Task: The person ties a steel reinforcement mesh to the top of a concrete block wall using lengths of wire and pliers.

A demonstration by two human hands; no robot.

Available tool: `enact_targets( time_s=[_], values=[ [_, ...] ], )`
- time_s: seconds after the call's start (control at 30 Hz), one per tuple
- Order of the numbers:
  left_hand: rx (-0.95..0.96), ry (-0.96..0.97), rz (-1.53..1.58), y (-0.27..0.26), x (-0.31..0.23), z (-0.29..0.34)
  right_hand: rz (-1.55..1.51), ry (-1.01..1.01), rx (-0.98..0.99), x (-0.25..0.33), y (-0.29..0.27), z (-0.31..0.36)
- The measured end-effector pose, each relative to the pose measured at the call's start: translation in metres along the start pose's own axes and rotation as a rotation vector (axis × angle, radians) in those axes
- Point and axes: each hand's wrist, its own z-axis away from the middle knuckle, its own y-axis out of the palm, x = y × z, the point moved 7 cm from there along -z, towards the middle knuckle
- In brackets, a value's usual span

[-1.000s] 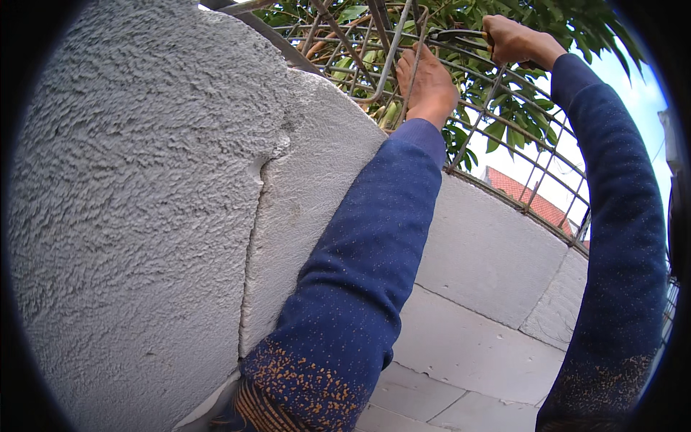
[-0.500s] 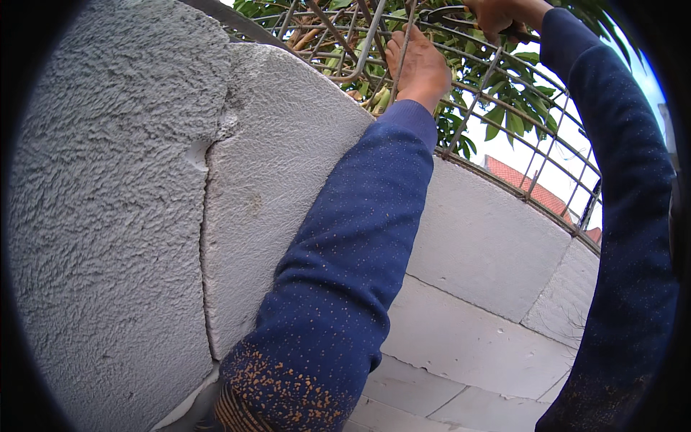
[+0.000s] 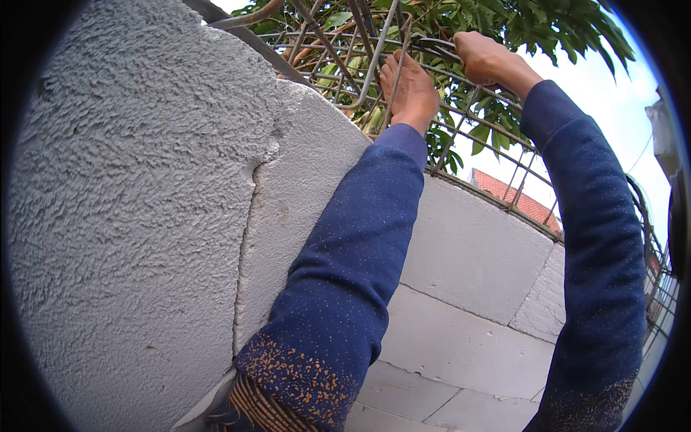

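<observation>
My left hand point(image 3: 412, 92) reaches up into a rebar cage point(image 3: 466, 115) on top of a block wall. Its fingers are bent among the bars, and one thin bar crosses in front of them. They seem closed on the cage, though the exact bar they grip is hidden. To its right and a little higher, my right hand point(image 3: 491, 60) is closed in a fist at the cage's upper bars. Something dark and slender lies by its fingers; what it holds cannot be made out.
A rough grey wall face point(image 3: 137, 216) rises close on the left, with a crack beside a paler block point(image 3: 295, 180). Smooth pale blocks point(image 3: 475, 245) run below the cage. Leaves point(image 3: 497, 25) hang behind the bars, and a red tiled roof point(image 3: 515, 198) shows beyond.
The view has shifted, bringing my right hand fully into the picture. Both hands appear slightly lower and further left, still at the cage.
</observation>
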Motion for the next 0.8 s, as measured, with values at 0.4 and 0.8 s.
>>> enact_targets(
  time_s=[0.4, 0.8],
  values=[
    [0.033, 0.020, -0.009, 0.001, 0.007, -0.011, 0.109, -0.114, -0.222, 0.023, -0.024, 0.005],
    [0.064, -0.003, -0.012, 0.002, 0.001, -0.006, 0.338, -0.200, -0.121, 0.019, -0.039, 0.028]
  ],
)
